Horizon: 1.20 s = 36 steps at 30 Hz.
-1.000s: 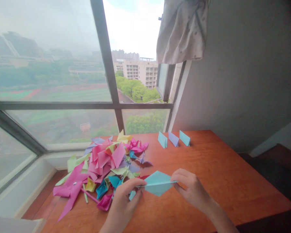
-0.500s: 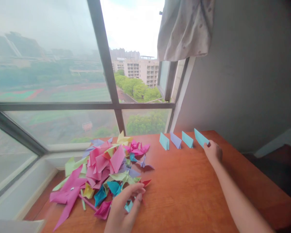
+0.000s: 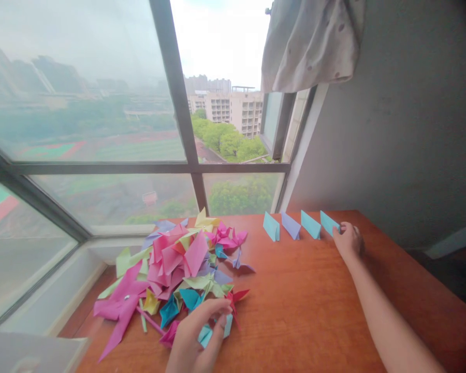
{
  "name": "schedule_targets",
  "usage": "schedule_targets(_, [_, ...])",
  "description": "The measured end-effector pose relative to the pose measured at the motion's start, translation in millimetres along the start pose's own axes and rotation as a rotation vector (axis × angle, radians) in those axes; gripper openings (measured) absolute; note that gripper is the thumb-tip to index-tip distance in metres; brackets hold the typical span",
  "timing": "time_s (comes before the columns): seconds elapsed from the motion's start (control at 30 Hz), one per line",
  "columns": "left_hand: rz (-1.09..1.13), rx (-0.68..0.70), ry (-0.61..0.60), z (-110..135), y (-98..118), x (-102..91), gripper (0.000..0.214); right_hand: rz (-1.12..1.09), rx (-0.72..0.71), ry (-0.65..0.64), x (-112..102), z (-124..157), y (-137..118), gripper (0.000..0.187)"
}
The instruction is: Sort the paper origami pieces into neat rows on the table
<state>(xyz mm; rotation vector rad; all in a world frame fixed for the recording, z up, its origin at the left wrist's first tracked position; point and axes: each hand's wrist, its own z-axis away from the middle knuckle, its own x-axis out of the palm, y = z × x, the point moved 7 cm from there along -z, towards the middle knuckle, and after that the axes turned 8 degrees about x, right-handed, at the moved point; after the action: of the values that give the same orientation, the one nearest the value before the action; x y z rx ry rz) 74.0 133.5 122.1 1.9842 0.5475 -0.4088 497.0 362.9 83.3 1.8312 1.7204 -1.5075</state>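
My right hand point(image 3: 348, 241) pinches the right end of a light blue folded paper point(image 3: 328, 223), which stands on its edge at the right end of a row. To its left stand another light blue folded paper point(image 3: 310, 225), a lavender one point(image 3: 291, 226) and a further light blue one point(image 3: 271, 227). My left hand point(image 3: 200, 336) hovers at the front of an origami pile, fingers curved and a gap between thumb and fingertips. Behind those fingers shows a light blue paper piece point(image 3: 205, 335), partly hidden. A red paper crane point(image 3: 236, 298) lies just beyond the fingertips.
The pile holds pink folded papers point(image 3: 174, 259), a magenta pinwheel point(image 3: 124, 300), teal paper pieces point(image 3: 170, 311) and a yellow one point(image 3: 151, 302). The wooden table point(image 3: 295, 311) meets a window frame point(image 3: 241, 168) at the back. A grey wall point(image 3: 396, 155) rises at the right.
The light blue folded paper in my right hand has come down into line with the row. The view has swung slightly left. My left hand has barely moved.
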Motion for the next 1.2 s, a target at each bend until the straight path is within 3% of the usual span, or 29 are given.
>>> schedule_targets(0.1, [-0.061, 0.022, 0.05, -1.9, -6.4, -13.1, 0.017, -0.126, -0.089, -0.061, -5.5, 18.9, -31.2, 0.032])
schedule_targets(0.17, [-0.132, 0.046, 0.102, -2.7, -12.8, -25.4, 0.017, -0.211, -0.184, -0.126, -7.1, 47.4, -64.2, 0.029])
schedule_targets(0.33, [-0.352, 0.086, 0.22, 0.2, -31.6, -52.6, 0.02, -0.385, -0.516, -0.347, -18.7, 160.9, -180.8, 0.018])
schedule_targets(0.47, [-0.432, 0.065, 0.225, 7.1, -45.9, -56.0, 0.024, -0.467, -0.636, -0.504, -36.0, 231.9, -263.7, 0.019])
schedule_targets(0.6, [-0.394, 0.025, 0.202, 16.9, -57.6, -49.2, 0.026, -0.396, -0.659, -0.525, -45.9, 260.5, -309.6, 0.036])
schedule_targets(0.77, [-0.353, -0.014, 0.208, 22.9, -64.7, -45.0, 0.03, -0.279, -0.644, -0.544, -38.7, 269.3, -324.3, 0.044])
schedule_targets(0.9, [-0.31, -0.025, 0.21, 19.6, -61.9, -44.5, 0.03, -0.257, -0.671, -0.53, -30.3, 267.9, -321.2, 0.025])
schedule_targets(1.03, [-0.251, -0.072, 0.19, 16.1, -58.3, -43.6, 0.03, -0.246, -0.617, -0.487, -31.2, 250.9, -305.3, 0.015])
schedule_targets(1.2, [-0.195, -0.099, 0.251, 14.9, -53.8, -46.0, 0.034, -0.329, -0.542, -0.404, -52.8, 214.0, -264.0, 0.018])
